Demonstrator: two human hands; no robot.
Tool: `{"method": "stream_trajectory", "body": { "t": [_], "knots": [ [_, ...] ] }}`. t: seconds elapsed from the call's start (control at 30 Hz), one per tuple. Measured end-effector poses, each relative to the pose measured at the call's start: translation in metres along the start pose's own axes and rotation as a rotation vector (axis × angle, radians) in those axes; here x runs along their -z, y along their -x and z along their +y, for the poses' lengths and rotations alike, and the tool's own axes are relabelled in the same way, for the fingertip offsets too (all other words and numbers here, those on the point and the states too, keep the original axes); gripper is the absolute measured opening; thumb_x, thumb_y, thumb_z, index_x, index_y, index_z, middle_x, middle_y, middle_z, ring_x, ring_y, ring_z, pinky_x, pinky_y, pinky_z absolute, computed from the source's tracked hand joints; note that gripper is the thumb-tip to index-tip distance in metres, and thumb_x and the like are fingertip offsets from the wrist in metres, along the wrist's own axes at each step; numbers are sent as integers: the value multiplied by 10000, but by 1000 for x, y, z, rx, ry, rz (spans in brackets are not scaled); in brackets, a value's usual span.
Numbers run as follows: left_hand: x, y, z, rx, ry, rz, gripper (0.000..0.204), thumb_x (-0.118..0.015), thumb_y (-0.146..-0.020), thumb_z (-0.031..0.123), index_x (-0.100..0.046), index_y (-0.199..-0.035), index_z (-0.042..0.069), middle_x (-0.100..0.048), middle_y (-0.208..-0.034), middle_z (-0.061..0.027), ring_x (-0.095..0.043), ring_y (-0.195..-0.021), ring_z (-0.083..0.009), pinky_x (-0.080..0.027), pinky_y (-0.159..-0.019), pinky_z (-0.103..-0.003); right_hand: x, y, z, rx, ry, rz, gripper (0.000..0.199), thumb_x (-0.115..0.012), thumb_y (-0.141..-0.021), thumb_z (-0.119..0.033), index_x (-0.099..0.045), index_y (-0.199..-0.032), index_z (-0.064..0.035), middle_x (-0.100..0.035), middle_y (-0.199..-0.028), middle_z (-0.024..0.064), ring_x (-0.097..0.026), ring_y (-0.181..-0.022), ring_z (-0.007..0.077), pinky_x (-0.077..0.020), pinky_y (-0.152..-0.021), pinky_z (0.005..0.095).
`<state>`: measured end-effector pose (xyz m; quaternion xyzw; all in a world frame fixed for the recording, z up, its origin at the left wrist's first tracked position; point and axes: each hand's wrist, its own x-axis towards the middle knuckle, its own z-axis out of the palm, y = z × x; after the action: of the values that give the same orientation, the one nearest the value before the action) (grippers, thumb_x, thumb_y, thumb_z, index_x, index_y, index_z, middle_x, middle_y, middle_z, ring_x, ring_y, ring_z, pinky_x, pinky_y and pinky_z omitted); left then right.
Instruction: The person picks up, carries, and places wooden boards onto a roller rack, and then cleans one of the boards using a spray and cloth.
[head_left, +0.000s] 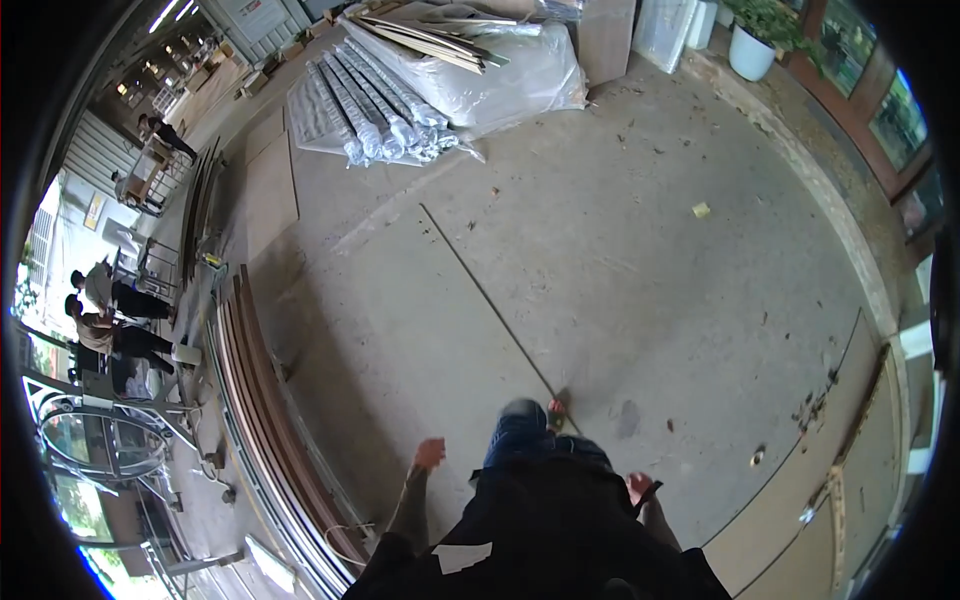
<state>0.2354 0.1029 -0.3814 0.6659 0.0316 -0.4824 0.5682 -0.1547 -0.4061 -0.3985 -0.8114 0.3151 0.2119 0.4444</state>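
Note:
My left hand (431,453) hangs in the air left of my body, its fingers loosely bent and nothing visible in them. It is nearest to the bundle of long brown and grey bars (270,400) on the floor, without touching them. On the other side, my right hand (638,486) is low beside my hip, partly hidden by my dark clothing. A dark strip (649,497) shows at that hand or wrist; whether it is held or worn I cannot make out. My jeans (519,432) and one foot show on the concrete floor (620,290), over a dark floor seam.
Plastic-wrapped tubes (370,110) and a wrapped stack (500,75) with thin strips lie ahead. Boards (800,530) lie at right, near a curb (800,160) and potted plant (752,52). Several people (125,300) stand at far left beside a wheeled metal frame (110,430).

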Motion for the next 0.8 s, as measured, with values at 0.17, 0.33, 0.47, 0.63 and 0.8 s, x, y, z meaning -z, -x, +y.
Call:
{"method": "stream_trajectory", "body": {
  "t": [0.17, 0.33, 0.47, 0.63, 0.8],
  "knots": [
    [-82, -40, 55, 576, 132, 397, 435, -558, -943, 447, -570, -1220, 112, -661, -1048, -62, -638, -888, -217, -489, -728, -416, 179, -206, -114, 60, -855, 123, 298, -575, -978, -285, -532, -1224, -122, -692, -960, 182, -683, -791, 264, -535, -627, 350],
    [-42, -150, 113, 730, 348, 268, 446, -580, -941, 455, -570, -1204, 94, -664, -999, -61, -644, -854, -199, -514, -719, -412, 308, -312, -250, 56, -739, 291, 293, -566, -985, -219, -521, -1229, -64, -684, -1014, 151, -674, -816, 196, -542, -681, 305],
    [13, -277, 235, 246, 381, 98, 276, -573, -949, 312, -668, -1053, 75, -678, -799, -22, -619, -629, -125, -485, -503, -260, 334, -367, -276, -203, -780, 56, 294, -540, -1004, -268, -526, -1229, -80, -700, -1005, 153, -687, -818, 224, -536, -650, 332],
    [27, -412, 553, -138, 128, 612, 392, -539, -996, 335, -607, -1225, 25, -705, -1008, -80, -674, -880, -147, -511, -676, -275, 342, -453, -267, -36, -311, -127, 325, -541, -994, -302, -621, -1151, -30, -696, -1004, 98, -657, -894, 193, -531, -723, 325],
    [31, -523, 683, -207, 200, 623, 377, -524, -1008, 325, -569, -1273, 61, -689, -1089, -76, -668, -963, -167, -508, -766, -299, 364, -614, -162, -330, -954, -238, 379, -549, -962, -322, -667, -1071, 21, -666, -970, 19, -608, -890, 133, -514, -751, 352]
  ]
}}
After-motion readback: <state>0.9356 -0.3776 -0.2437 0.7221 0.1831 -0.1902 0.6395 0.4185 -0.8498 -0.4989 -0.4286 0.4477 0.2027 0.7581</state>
